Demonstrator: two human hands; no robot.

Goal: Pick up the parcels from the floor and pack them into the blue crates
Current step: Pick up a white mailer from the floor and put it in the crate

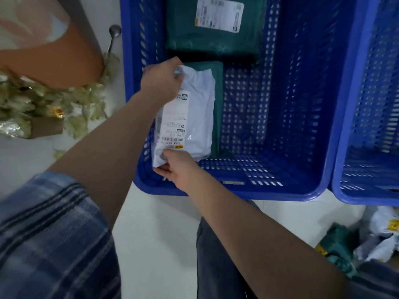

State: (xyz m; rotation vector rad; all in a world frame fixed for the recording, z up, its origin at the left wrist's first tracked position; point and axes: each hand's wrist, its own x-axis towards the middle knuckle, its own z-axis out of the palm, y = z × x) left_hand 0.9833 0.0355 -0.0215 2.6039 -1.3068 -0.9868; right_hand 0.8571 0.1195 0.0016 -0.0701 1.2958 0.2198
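A white plastic parcel (pixel 194 117) with a shipping label lies inside the blue crate (pixel 302 117), against its left wall. My left hand (pixel 160 79) grips the parcel's far end and my right hand (pixel 178 167) grips its near end. The white parcel rests partly on a green parcel (pixel 218 100) beneath it. A larger green parcel (pixel 216 29) with a white label lies at the crate's far end. A second blue crate (pixel 371 126) stands to the right. More white and green parcels (pixel 367 238) lie on the floor at the lower right.
An orange-brown object (pixel 56 50) and a heap of pale crumpled wrapping (pixel 43 104) sit on the white floor left of the crate. A metal spoon-like item (pixel 113 35) lies by the crate's left wall. My dark trouser leg (pixel 218 260) is below the crate.
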